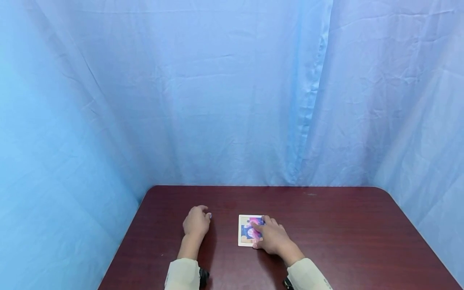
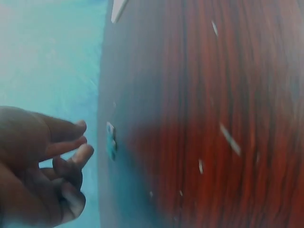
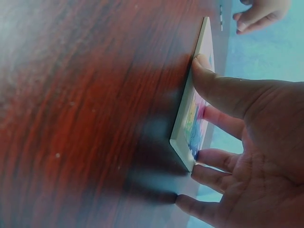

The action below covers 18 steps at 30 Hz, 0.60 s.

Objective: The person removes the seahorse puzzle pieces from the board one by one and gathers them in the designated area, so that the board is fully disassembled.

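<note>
A small square jigsaw puzzle (image 1: pixel 245 234) with a white rim and a pink, blue and tan picture lies flat on the table. Over its right side spreads my right hand (image 1: pixel 276 238), thumb at the near rim and index finger on the picture. In the right wrist view, the other fingers reach down at the board's end, fairly straight. To the left, my left hand (image 1: pixel 196 222) hovers low with loosely bent fingers, holding nothing. Just beyond its fingertips in the left wrist view, a small puzzle piece (image 2: pixel 111 141) lies on the table.
The dark red wood-grain table (image 1: pixel 348 229) has rounded far corners. Light blue curtains (image 1: pixel 232 100) hang behind it and along both sides. Black straps (image 1: pixel 204 278) show at the wrists, beside white sleeves (image 1: pixel 182 274).
</note>
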### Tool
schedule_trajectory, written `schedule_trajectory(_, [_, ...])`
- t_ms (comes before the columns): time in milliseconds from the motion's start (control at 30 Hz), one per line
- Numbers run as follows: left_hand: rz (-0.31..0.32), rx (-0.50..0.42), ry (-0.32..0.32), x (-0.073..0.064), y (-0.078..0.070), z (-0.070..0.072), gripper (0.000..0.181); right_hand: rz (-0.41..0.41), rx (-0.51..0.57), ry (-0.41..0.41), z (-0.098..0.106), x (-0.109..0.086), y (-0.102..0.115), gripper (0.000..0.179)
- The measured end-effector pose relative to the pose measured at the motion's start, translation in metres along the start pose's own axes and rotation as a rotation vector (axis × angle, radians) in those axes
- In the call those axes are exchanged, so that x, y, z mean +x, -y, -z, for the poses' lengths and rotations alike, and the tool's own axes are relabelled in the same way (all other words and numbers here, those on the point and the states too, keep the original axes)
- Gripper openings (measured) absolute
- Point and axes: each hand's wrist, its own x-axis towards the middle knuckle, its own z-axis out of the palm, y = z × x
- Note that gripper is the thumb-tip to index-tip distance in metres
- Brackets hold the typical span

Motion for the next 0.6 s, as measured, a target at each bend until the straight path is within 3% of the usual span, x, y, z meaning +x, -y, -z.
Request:
schedule_trajectory(167, [-0.126, -0.079, 0.039, -0.009, -0.014, -0.003, 0.024, 0.001, 0.000, 0.001, 0.000, 0.000, 0.000, 0.068])
schedule_trajectory(367, [-0.236, -0.069, 0.074, -0.020, -0.032, -0.010, 0.016, 0.005, -0.005, -0.002, 0.000, 0.000, -0.001, 0.068])
schedule_trajectory(600, [-0.293, -0.078, 0.139, -0.032, -0.048, -0.018, 0.014, -0.002, 0.009, 0.002, 0.001, -0.001, 0.002, 0.064])
